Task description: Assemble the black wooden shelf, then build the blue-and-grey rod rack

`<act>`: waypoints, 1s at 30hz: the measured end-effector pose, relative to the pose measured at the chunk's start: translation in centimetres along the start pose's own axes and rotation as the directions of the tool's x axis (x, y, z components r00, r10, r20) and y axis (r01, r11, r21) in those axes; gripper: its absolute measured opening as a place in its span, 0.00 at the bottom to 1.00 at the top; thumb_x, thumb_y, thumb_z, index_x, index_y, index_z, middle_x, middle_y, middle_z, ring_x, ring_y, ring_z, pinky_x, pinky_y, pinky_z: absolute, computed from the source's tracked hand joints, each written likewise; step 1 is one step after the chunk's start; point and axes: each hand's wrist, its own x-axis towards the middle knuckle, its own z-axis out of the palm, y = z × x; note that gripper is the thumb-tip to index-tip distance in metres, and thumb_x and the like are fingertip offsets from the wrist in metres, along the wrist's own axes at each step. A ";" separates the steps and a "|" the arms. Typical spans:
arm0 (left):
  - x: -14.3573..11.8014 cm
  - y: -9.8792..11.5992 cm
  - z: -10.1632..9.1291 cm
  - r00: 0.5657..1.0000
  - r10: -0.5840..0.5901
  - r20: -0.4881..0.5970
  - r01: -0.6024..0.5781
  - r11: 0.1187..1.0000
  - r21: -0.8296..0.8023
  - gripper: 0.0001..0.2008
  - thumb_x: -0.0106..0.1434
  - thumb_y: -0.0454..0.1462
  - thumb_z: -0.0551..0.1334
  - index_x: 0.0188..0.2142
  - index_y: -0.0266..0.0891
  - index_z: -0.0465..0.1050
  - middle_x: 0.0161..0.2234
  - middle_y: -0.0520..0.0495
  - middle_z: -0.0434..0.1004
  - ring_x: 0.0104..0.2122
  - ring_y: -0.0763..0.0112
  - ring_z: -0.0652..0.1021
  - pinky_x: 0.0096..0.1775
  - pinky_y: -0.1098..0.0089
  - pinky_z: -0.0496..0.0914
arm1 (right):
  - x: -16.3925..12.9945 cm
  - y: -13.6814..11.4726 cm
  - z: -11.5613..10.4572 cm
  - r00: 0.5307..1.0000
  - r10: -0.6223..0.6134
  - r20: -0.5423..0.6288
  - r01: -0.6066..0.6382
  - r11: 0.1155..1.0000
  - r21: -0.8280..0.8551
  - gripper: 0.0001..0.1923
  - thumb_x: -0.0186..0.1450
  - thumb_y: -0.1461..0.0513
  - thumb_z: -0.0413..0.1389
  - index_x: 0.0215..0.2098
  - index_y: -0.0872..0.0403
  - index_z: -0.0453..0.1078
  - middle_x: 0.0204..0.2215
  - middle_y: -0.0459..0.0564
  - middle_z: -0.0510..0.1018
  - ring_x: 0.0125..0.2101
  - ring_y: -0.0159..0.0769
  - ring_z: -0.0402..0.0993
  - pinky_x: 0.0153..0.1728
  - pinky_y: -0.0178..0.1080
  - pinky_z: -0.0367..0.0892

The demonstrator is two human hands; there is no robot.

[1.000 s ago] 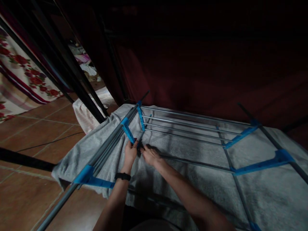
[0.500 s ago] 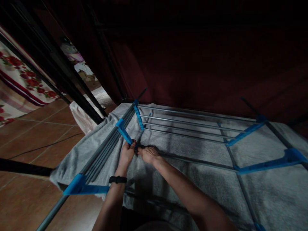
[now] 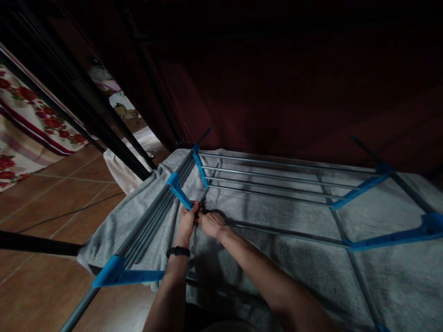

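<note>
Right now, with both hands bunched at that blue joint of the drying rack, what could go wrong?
1. The left hand and right hand press close together where a rod meets the blue joint; fingers might get pinched if the folded rods shift.
2. The drying rack lies on a loose grey blanket, so it could slide under a push.
3. The light is dim, so small parts at the joint are hard to see.
</note>
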 end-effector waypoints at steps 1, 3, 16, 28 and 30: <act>0.0 0.1 0.1 1.000 0.003 0.000 -0.003 1.000 -0.020 0.16 0.49 0.46 0.69 0.28 0.38 0.70 0.22 0.53 0.70 0.23 0.75 0.70 0.28 0.73 0.64 | 0.0 0.0 -0.1 1.000 -0.011 0.001 0.011 1.000 -0.003 0.19 0.74 0.58 0.41 0.54 0.54 0.68 0.42 0.58 0.82 0.44 0.43 0.80 0.45 0.44 0.71; 0.0 0.2 0.2 1.000 -0.006 -0.002 0.006 0.998 -0.057 0.15 0.48 0.45 0.69 0.27 0.38 0.70 0.22 0.54 0.69 0.22 0.75 0.69 0.26 0.73 0.63 | 0.1 0.1 -0.1 1.000 -0.020 0.006 0.021 1.000 -0.005 0.20 0.74 0.58 0.40 0.52 0.53 0.71 0.42 0.58 0.82 0.44 0.42 0.80 0.45 0.43 0.71; 0.7 -0.5 0.0 1.000 -0.002 -0.006 0.002 0.995 -0.097 0.16 0.48 0.45 0.70 0.29 0.36 0.73 0.24 0.51 0.74 0.25 0.72 0.74 0.29 0.72 0.66 | 0.5 0.7 -0.4 1.000 -0.026 0.011 0.026 0.999 0.029 0.19 0.74 0.57 0.41 0.53 0.50 0.71 0.45 0.55 0.82 0.46 0.42 0.79 0.46 0.43 0.70; 0.7 -1.1 0.0 1.000 -0.003 -0.019 -0.001 0.984 -0.176 0.18 0.48 0.45 0.73 0.34 0.35 0.77 0.29 0.45 0.80 0.31 0.68 0.78 0.36 0.70 0.69 | 1.0 1.1 -0.1 1.000 0.024 0.010 -0.025 0.994 0.106 0.20 0.73 0.55 0.40 0.54 0.46 0.69 0.46 0.51 0.81 0.48 0.41 0.78 0.48 0.43 0.69; 0.6 -0.9 0.1 1.000 -0.010 -0.015 0.007 0.984 -0.178 0.18 0.47 0.45 0.73 0.34 0.35 0.77 0.29 0.45 0.80 0.31 0.67 0.78 0.36 0.70 0.69 | 1.0 1.1 -0.3 1.000 0.025 0.012 -0.026 0.993 0.117 0.19 0.73 0.55 0.41 0.54 0.46 0.69 0.47 0.51 0.81 0.47 0.42 0.78 0.47 0.43 0.69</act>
